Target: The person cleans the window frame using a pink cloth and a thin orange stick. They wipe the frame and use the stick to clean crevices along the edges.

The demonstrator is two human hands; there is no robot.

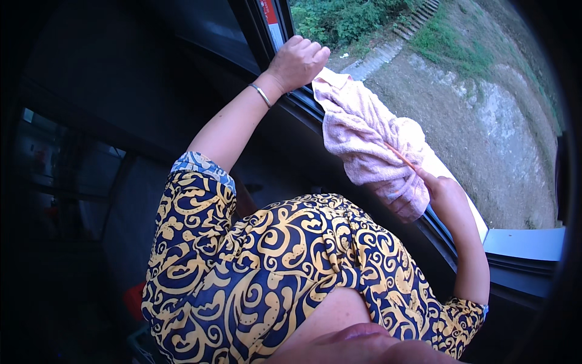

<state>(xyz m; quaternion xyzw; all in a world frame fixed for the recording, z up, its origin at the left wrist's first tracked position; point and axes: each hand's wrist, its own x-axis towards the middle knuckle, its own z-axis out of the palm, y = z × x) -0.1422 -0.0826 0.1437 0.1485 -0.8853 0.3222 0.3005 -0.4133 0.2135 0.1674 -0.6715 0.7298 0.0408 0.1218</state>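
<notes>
A fluffy pale pink cloth towel [364,130] lies bunched over the long window ledge, with a shiny white strip [438,162] showing beside it. The ledge seems to hold up most of its weight, so it sags in soft folds toward the room. The left hand [300,64], below which a silver bangle [260,95] sits on the wrist, is curled into a fist by the dark window frame [257,36], right at the towel's top corner. That may help keep the person steady, but I can't tell what is inside it. The right hand [447,193] touches the towel's other end, perhaps to keep it from slipping; its grip is hard to see. Outside is a bare dirt slope [485,133].
</notes>
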